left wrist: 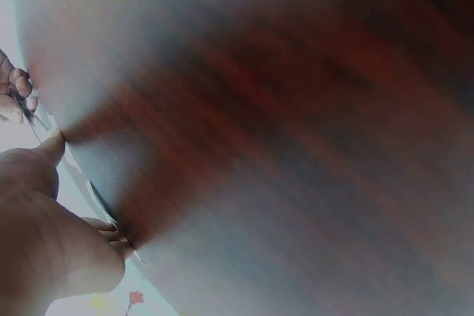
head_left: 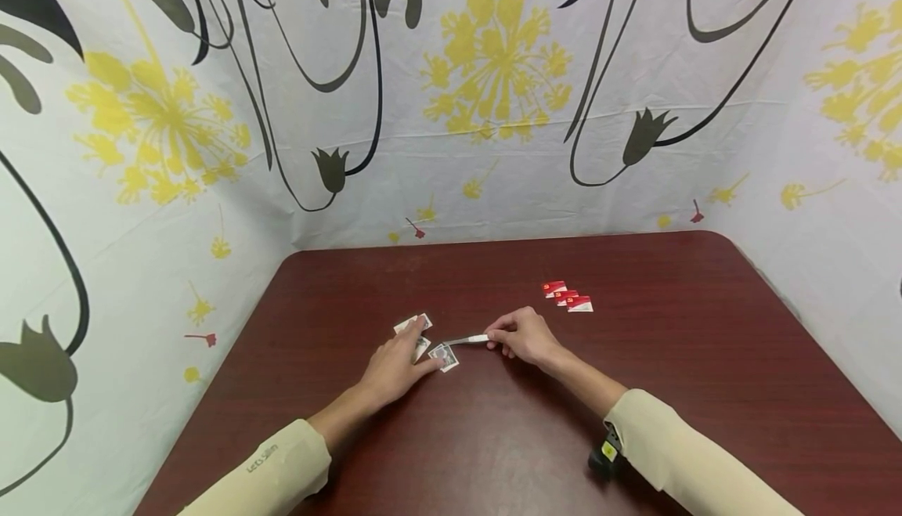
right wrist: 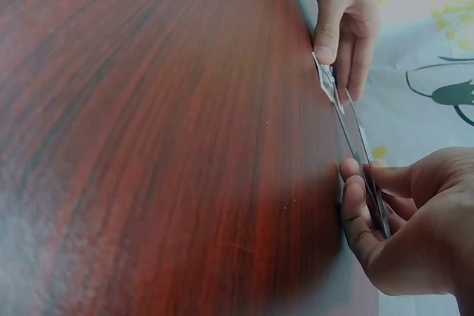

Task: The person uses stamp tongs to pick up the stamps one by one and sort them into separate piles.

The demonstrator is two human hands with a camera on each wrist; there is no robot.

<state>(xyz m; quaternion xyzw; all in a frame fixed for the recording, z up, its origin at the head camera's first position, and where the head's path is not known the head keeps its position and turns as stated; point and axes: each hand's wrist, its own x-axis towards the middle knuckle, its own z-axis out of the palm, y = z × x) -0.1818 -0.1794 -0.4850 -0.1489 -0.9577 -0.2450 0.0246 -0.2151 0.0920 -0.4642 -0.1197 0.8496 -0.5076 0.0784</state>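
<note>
My right hand [head_left: 524, 336] pinches a pair of metal tweezers [head_left: 474, 339] between thumb and fingers. In the right wrist view the tweezers' arms stand apart, and their tips reach the edge of a small grey-printed stamp-like paper [head_left: 445, 357]. My left hand [head_left: 395, 366] rests on the table with its thumb on that paper. Its outstretched fingers lie over two more such papers [head_left: 421, 348], partly covering them. In the left wrist view the left hand [left wrist: 44, 234] is at the lower left, and the papers appear only edge-on. Whether the tweezers grip the paper I cannot tell.
Several small red-and-white stamp-like papers [head_left: 567, 297] lie in a slanting row at the back right of the dark red table [head_left: 676, 344]. A flower-patterned white cloth [head_left: 451, 179] hangs behind the table and along both sides. A dark device [head_left: 604, 456] is strapped at the right wrist.
</note>
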